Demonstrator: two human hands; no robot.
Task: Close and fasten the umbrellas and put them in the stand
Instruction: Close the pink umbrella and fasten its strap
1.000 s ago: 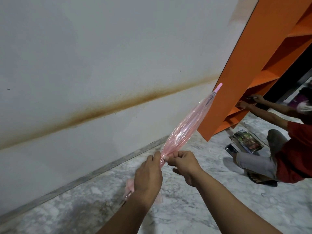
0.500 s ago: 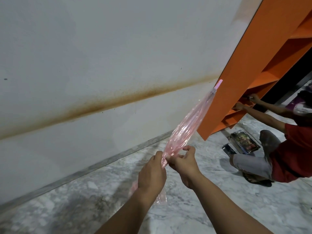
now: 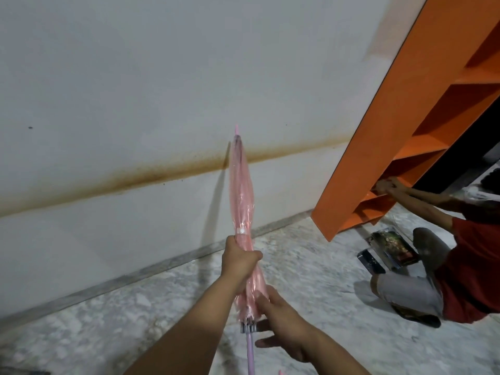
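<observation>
A folded pink translucent umbrella [image 3: 241, 190] points up and away toward the wall, its pink tip high and its pale pink shaft running down to the frame's bottom edge. A white strap band circles the canopy just above my left hand [image 3: 238, 262], which grips the rolled canopy around its middle. My right hand [image 3: 281, 324] lies against the lower canopy near the rib ends, fingers spread and mostly straight. No umbrella stand is in view.
A white wall [image 3: 135, 90] with a brown stain line stands ahead above a marble floor [image 3: 311, 266]. An orange shelf unit [image 3: 392, 131] leans at the right. A person in a red shirt [image 3: 473, 269] sits on the floor reaching into it, beside some flat packets [image 3: 392, 247].
The umbrella swung from pointing up-right toward the shelf to nearly upright before the wall. My left hand now grips its middle; my right hand left the strap and dropped to the lower canopy.
</observation>
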